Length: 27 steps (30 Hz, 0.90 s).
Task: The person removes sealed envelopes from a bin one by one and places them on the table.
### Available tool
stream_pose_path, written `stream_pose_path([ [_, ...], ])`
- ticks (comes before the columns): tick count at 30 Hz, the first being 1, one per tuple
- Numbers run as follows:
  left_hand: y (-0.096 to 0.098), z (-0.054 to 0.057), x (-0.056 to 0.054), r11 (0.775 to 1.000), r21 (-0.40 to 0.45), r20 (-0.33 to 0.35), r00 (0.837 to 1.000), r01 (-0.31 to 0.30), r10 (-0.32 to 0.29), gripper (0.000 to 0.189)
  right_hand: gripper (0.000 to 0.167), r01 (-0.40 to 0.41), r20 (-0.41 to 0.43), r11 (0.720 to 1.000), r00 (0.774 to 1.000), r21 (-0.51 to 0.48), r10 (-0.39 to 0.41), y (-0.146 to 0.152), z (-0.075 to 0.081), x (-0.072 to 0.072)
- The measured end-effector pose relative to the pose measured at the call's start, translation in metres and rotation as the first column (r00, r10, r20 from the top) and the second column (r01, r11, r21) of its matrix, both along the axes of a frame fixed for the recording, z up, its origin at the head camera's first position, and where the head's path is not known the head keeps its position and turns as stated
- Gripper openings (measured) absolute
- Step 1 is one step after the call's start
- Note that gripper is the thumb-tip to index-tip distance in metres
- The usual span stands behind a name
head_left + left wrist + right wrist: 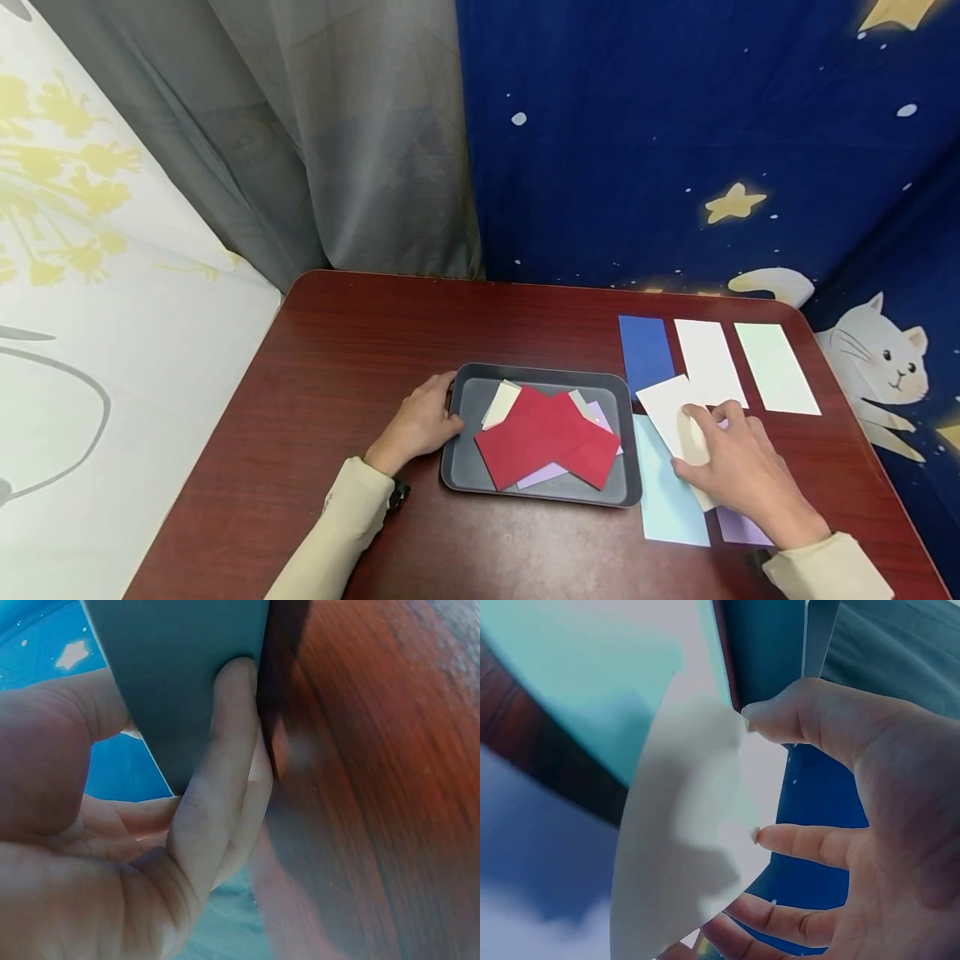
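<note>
A dark grey tray (467,471) sits on the table, a loose pile of paper cards in it. Two red cards (517,442) lie crossed on top, over cream, pale grey and lilac ones. My left hand (422,422) grips the tray's left side, thumb and fingers on opposite faces of its wall in the left wrist view. Over the cards at the right, my right hand (738,458) pinches a bent off-white card (682,810) between thumb and fingertips. Whether the white part (660,400) beside it is a second card, I cannot tell.
Blue (647,354), white (708,358) and pale green (776,367) cards lie in a row at the back right. Nearer are a light blue card (667,500) and a purple card (738,527), partly covered by the right hand. Curtains (390,150) hang behind the table.
</note>
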State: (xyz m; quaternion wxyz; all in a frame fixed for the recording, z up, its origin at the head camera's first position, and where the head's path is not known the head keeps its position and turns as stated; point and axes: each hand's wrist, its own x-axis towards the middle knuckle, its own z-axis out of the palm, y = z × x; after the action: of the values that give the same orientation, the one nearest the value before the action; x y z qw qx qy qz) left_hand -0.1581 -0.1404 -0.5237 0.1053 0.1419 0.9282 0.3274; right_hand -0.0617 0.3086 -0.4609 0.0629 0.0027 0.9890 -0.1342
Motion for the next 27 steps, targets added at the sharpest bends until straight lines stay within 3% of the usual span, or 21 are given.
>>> stream_pose_path([
  [3, -0.001, -0.008, -0.004, 1.0, -0.015, 0.035, 0.999, -0.016, 0.017, 0.081, 0.088, 0.022, 0.025, 1.0, 0.999, 0.003, -0.022, 0.01, 0.0, 0.002],
  [6, -0.006, -0.032, -0.012, 1.0, -0.014, -0.003, 1.0, 0.0, 0.0, 0.082, 0.089, 0.039, 0.04, 0.999, 0.998, 0.003, -0.039, 0.022, -0.002, 0.004],
  [7, -0.005, -0.031, -0.012, 1.0, -0.02, -0.001, 1.0, -0.003, 0.003, 0.082, 0.089, 0.046, 0.042, 0.999, 0.998, 0.002, -0.046, 0.025, -0.002, 0.005],
  [11, 0.002, 0.008, 0.001, 1.0, 0.01, 0.024, 1.0, -0.003, 0.003, 0.079, 0.087, 0.069, 0.038, 0.998, 0.997, -0.004, -0.068, 0.04, -0.005, 0.009],
  [15, 0.005, 0.026, 0.008, 1.0, 0.002, 0.031, 0.999, -0.009, 0.009, 0.076, 0.085, 0.093, 0.042, 0.996, 0.995, -0.007, -0.092, 0.053, -0.007, 0.012],
  [22, 0.006, 0.025, 0.009, 1.0, 0.006, 0.038, 0.999, -0.015, 0.015, 0.076, 0.085, 0.135, 0.085, 0.991, 0.987, 0.006, -0.135, 0.072, -0.013, 0.015],
  [24, 0.004, 0.021, 0.007, 1.0, 0.013, 0.034, 0.999, -0.01, 0.009, 0.077, 0.085, 0.148, 0.099, 0.989, 0.984, 0.01, -0.148, 0.077, -0.015, 0.017],
  [26, 0.0, 0.007, 0.003, 1.0, 0.018, 0.013, 1.0, 0.0, 0.0, 0.079, 0.084, 0.156, 0.108, 0.988, 0.982, 0.01, -0.156, 0.082, -0.016, 0.02],
  [27, 0.001, 0.01, 0.003, 1.0, 0.019, 0.028, 1.0, -0.009, 0.009, 0.08, 0.084, 0.161, 0.11, 0.987, 0.981, 0.009, -0.161, 0.085, -0.017, 0.021],
])
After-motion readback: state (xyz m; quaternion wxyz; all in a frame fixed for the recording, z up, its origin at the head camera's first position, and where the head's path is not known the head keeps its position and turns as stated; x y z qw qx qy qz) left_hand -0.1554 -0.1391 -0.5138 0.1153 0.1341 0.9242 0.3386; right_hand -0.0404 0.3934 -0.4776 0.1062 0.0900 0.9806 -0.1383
